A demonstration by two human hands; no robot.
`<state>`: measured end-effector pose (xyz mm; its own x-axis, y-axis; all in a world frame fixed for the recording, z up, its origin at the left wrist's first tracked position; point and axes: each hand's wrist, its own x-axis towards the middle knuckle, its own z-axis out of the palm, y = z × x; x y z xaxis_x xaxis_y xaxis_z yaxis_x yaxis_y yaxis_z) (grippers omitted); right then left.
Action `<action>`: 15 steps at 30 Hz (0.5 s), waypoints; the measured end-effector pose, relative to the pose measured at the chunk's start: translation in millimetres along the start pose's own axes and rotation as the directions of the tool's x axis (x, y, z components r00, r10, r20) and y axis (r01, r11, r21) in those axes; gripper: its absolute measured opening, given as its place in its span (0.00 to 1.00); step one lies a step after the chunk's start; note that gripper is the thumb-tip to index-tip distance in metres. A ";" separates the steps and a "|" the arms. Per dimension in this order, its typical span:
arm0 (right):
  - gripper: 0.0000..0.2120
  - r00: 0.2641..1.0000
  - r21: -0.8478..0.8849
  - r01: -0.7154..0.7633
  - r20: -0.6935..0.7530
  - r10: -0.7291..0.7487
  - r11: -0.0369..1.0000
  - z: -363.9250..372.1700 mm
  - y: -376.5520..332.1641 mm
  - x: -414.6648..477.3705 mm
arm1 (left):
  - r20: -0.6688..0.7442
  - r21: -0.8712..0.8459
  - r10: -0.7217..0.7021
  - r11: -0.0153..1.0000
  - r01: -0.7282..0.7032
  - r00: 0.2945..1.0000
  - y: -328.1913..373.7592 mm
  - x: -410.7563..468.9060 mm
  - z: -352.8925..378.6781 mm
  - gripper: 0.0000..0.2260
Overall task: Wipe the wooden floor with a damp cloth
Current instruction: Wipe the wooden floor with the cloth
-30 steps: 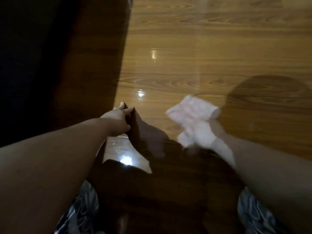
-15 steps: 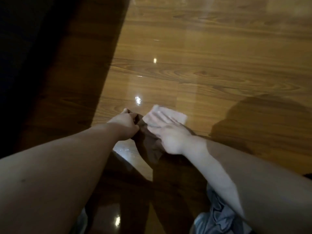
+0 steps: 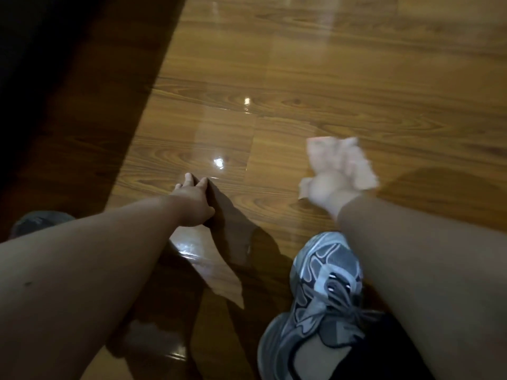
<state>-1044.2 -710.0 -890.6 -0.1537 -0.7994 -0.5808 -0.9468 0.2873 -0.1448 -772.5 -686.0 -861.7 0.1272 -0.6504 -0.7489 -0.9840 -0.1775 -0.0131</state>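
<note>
Right hand (image 3: 326, 187) presses cloth (image 3: 356, 163) on wooden floor (image 3: 301, 64)

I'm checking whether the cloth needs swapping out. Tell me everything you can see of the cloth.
The cloth is a pale, whitish piece of soft fabric, crumpled rather than folded flat and smeared by motion blur. It lies on the wooden floor, right of centre, ahead of the grey sneaker. The right hand rests on top of it; cloth shows beyond the fingers and beside the wrist. Dampness or dirt cannot be told.
</note>
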 end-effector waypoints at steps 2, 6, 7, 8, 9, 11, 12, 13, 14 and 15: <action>0.38 0.923 -0.077 0.371 0.141 -0.358 0.926 13.3 -40.6 -22.3 | 0.020 0.009 0.007 1.000 -0.007 1.000 10.0 -2.5 0.1 0.36; 0.30 0.758 -0.241 0.643 0.336 -0.559 0.728 18.1 -49.4 -36.1 | -0.020 0.096 0.204 0.975 -0.201 0.979 42.7 -1.9 -0.6 0.33; 0.29 0.800 -0.242 0.589 0.304 -0.517 0.771 14.3 -34.6 -30.7 | -0.019 0.103 0.242 0.966 -0.239 0.970 50.5 -2.0 0.5 0.33; 0.28 0.848 -0.216 0.518 0.253 -0.465 0.827 10.9 -17.0 -24.0 | -0.015 0.111 0.260 0.960 -0.257 0.965 57.2 -1.4 1.3 0.34; 0.26 0.895 -0.182 0.431 0.210 -0.394 0.884 4.7 -2.1 -17.7 | -0.010 0.115 0.267 0.958 -0.264 0.964 62.4 1.7 1.4 0.35; 0.24 0.974 -0.127 0.203 0.123 -0.188 0.971 -10.4 34.9 0.1 | 0.006 0.130 0.288 0.949 -0.286 0.958 70.8 8.7 -2.8 0.37; 0.26 0.994 -0.096 0.076 0.084 -0.068 0.992 -15.6 55.1 9.4 | 0.007 0.144 0.305 0.942 -0.302 0.952 76.6 13.5 -5.6 0.37; 0.31 0.997 -0.042 -0.052 0.050 0.055 0.998 -20.0 70.0 16.0 | 0.002 0.159 0.309 0.939 -0.305 0.951 80.5 16.1 -8.1 0.39; 0.34 0.984 0.016 -0.176 0.023 0.176 0.984 -18.3 81.6 20.3 | 0.005 0.167 0.302 0.940 -0.298 0.953 86.9 18.8 -9.4 0.41; 0.35 0.958 0.066 -0.284 -0.021 0.286 0.957 -14.1 86.8 22.8 | 0.001 0.179 0.291 0.941 -0.287 0.957 93.0 23.1 -10.4 0.43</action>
<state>-1133.9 -710.7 -905.1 -0.4237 -0.6948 -0.5812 -0.8435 0.5365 -0.0264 -859.8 -725.1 -873.3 -0.1652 -0.6729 -0.7210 -0.9848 0.1519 0.0838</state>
